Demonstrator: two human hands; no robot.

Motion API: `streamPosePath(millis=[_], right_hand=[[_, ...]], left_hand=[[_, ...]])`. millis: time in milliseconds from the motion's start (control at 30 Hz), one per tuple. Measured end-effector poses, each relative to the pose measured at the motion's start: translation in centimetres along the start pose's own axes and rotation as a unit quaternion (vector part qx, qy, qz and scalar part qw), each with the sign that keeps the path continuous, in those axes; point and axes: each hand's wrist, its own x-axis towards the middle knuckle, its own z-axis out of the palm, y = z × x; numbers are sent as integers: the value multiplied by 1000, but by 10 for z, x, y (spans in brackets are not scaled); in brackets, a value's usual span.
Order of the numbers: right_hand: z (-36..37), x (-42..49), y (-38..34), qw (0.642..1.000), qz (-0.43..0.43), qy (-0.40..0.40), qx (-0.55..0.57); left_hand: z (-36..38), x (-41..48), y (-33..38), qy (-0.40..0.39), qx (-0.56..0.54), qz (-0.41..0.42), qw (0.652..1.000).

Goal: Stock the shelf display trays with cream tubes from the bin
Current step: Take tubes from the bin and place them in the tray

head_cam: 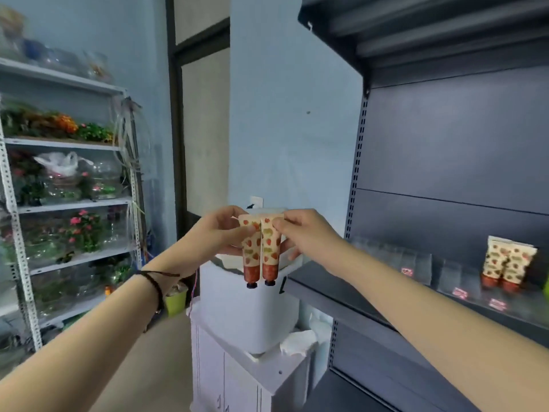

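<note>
Both hands are up and side by side. Left hand [218,230] pinches the first cream tube [250,248] near its crimped top. Right hand [307,237] pinches the second cream tube [271,246] the same way. The tubes touch edge to edge, upright, dark caps down.

White bin [246,310] sits directly below the hands on a white cabinet [237,382]. Dark shelf [332,289] is just right of the right hand. Further right on it are clear display trays [416,263], blurry, with a pair of matching tubes [505,263] standing caps down.

Cord bracelet [154,282] is on the left wrist. White rack [17,233] with flowers is well left of the left hand.
</note>
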Motion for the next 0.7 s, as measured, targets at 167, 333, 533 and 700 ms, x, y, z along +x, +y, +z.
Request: streamPosePath(millis=[167, 333, 533, 700], right_hand=[[-76, -6, -19, 999, 1, 18, -34], [-141, -17, -16, 997, 22, 53, -50], [-216, -32, 9, 989, 70, 86, -102], [-270, -48, 36, 974, 107, 99, -173]], left_hand=[[45, 33, 47, -37, 13, 34, 999], [94, 68, 73, -85, 9, 62, 994], [164, 115, 86, -140, 48, 93, 985], [224, 144, 90, -182, 67, 105, 975]])
